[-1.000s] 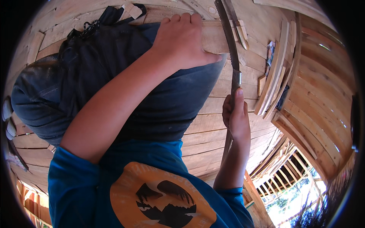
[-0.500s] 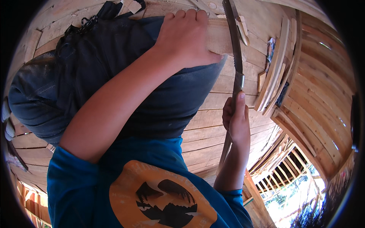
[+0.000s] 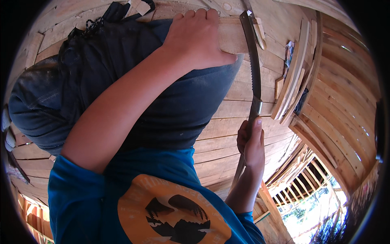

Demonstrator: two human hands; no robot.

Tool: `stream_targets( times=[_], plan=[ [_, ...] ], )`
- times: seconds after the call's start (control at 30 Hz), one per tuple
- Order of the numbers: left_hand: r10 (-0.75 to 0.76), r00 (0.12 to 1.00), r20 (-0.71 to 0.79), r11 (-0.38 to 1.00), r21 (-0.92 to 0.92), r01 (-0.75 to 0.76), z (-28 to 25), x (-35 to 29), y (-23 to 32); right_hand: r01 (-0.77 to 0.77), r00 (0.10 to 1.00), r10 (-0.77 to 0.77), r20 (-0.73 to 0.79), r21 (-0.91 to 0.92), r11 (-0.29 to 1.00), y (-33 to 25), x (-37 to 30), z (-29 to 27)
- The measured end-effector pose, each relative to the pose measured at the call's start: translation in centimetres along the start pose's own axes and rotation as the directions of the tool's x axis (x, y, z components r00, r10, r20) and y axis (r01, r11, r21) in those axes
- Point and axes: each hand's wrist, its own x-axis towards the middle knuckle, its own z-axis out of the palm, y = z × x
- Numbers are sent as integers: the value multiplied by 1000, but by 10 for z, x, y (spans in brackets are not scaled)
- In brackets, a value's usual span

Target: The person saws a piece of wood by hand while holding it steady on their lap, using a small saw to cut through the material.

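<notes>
My left hand [image 3: 195, 40] presses down on a pale wooden board [image 3: 232, 35], its fingers curled over the far edge and the thumb along the near edge. The board lies across my dark trousers, and its right end sticks out past my leg. A hand saw [image 3: 252, 61] with a long toothed blade touches that right end near the blade's tip. My right hand [image 3: 251, 140] is wrapped round the saw's handle, thumb on top, below a shiny metal collar. How deep the teeth sit in the wood I cannot tell.
A sheathed or handled tool [image 3: 259, 34] lies on the plank floor [image 3: 227, 110] beyond the blade. Several long boards [image 3: 293, 77] rest at the right beside a plank wall [image 3: 341, 93]. Dark cloth and cord [image 3: 93, 26] lie at the far left.
My right hand has drawn the saw back toward me, so the blade's tip now sits at the board. My left hand stays on the board with a slight shift left.
</notes>
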Motion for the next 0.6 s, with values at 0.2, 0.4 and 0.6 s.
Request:
stream_targets(
  times=[0.2, 0.4, 0.6],
  plan=[
    [52, 997, 49, 998, 36, -54, 2, 4, -2, 25, 1000, -25, 11, -32, 999, 3, 2, -5],
    [12, 996, 83, 1000, -11, -11, -3, 6, -3, 52, 998, -49, 47, -62, 997, -8, 0, -13],
    [40, 999, -17, 999, 0, -40, -2, -2, 1, 72, 997, -72, -3, -53, 996, -25, 33, 20]
  ],
)
